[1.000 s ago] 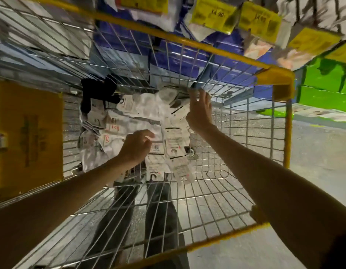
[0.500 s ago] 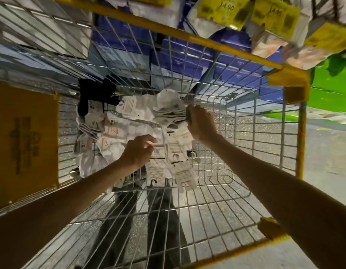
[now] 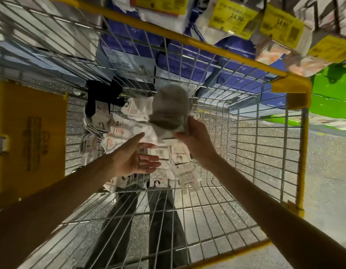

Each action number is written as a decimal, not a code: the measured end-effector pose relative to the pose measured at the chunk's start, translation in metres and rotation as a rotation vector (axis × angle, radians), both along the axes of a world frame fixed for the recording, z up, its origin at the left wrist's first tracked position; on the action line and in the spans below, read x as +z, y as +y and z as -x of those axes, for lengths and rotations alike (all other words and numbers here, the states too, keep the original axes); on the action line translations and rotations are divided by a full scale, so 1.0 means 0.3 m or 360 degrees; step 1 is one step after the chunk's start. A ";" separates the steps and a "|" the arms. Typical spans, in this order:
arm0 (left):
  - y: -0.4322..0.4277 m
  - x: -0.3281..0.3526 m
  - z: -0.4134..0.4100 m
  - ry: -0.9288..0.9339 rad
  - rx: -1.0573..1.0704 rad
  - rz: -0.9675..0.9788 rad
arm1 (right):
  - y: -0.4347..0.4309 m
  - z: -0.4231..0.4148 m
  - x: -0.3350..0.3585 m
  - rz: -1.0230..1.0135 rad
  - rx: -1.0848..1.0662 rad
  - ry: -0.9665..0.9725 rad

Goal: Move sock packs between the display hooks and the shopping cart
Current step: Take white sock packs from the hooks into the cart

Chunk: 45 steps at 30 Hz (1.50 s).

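Observation:
I look down into a wire shopping cart point(image 3: 246, 156) with yellow rims. Several white sock packs point(image 3: 127, 131) with paper labels lie in a heap on its floor, and a black pack point(image 3: 102, 94) sits at the far left of the heap. My right hand point(image 3: 195, 138) grips a grey sock pack point(image 3: 170, 109) by its lower end, lifted above the heap and blurred. My left hand point(image 3: 135, 158) hovers open over the heap, fingers straight, holding nothing.
Above the cart's far rim hang sock packs with yellow price tags point(image 3: 234, 16) on the display. Blue boxes point(image 3: 187, 63) and green boxes point(image 3: 331, 94) stand behind the cart. A yellow panel point(image 3: 30, 136) fills the cart's left end. Speckled floor lies to the right.
My right hand closed on the grey sock pack and lifted it off the heap. My left hand let go of the white packs and opened.

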<state>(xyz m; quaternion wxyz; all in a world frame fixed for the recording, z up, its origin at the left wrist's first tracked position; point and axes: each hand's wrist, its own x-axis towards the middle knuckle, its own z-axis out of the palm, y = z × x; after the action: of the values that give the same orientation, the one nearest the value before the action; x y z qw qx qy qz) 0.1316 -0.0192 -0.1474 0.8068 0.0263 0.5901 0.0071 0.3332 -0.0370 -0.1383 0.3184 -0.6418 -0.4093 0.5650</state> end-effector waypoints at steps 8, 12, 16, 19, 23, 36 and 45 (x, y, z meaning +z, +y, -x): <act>0.026 0.076 0.036 -0.0429 0.0304 -0.0140 | -0.060 0.102 0.049 -0.0665 0.0818 -0.0527; 0.016 0.046 0.062 -0.0480 0.0271 -0.0040 | -0.058 0.101 0.071 -0.0891 0.1013 -0.0463; 0.024 0.015 0.089 -0.0493 0.0329 0.0038 | -0.058 0.106 0.046 -0.0899 0.1550 -0.0997; 0.037 0.004 0.086 -0.0329 0.0311 -0.0167 | -0.061 0.149 0.045 -0.0845 0.1511 -0.1015; 0.037 -0.016 0.057 -0.0014 -0.0179 -0.0435 | -0.059 0.195 0.022 -0.0664 0.1280 -0.0974; 0.010 -0.119 0.050 -0.0090 0.0081 -0.0348 | -0.103 0.209 -0.130 -0.0433 0.1158 -0.0614; -0.011 -0.169 0.116 0.0126 0.0043 -0.0489 | -0.073 -0.003 -0.403 0.0372 0.0475 -0.1446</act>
<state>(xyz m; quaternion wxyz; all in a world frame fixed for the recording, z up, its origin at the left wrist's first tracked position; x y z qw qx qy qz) 0.0967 -0.0224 -0.1979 0.7692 0.1416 0.6138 0.1071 0.3340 -0.0590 -0.2592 -0.0510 -0.7891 -0.5281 0.3096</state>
